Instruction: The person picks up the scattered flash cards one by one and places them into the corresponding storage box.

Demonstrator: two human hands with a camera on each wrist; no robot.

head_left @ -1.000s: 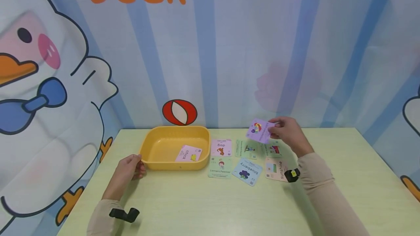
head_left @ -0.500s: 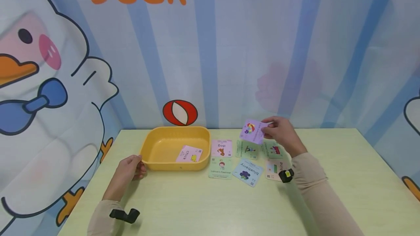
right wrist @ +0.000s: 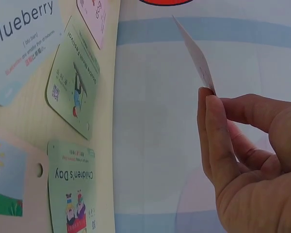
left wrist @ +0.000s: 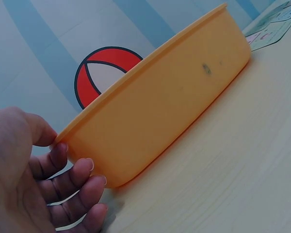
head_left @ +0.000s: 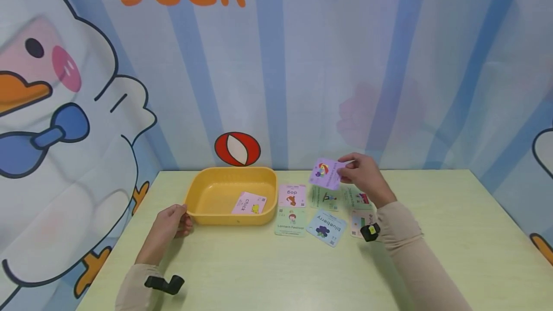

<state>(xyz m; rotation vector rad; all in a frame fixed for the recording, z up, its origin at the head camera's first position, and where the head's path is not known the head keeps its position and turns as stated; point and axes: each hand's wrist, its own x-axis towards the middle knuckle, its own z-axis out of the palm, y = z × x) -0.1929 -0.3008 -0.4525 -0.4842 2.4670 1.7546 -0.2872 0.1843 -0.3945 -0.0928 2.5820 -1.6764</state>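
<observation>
Striped backdrop (head_left: 319, 61): right grip (head_left: 362, 177) pinches a purple, colourfully printed card (head_left: 325, 174); left grip (head_left: 168, 222) pinches yellow tray (head_left: 231, 219).

The tray (head_left: 229, 219) on the left looks like smooth, shiny plastic, the purple card (head_left: 324, 173) like stiff paper, the table (head_left: 276, 268) like smooth wood, the far curtain (head_left: 328, 61) like wrinkly cloth.

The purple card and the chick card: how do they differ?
The purple card is pinched in the right hand; the chick card sits inside the yellow tray. The purple card bears a multicoloured picture; the chick card, pale pink, bears a yellow chick. Both carry printed words.
</observation>
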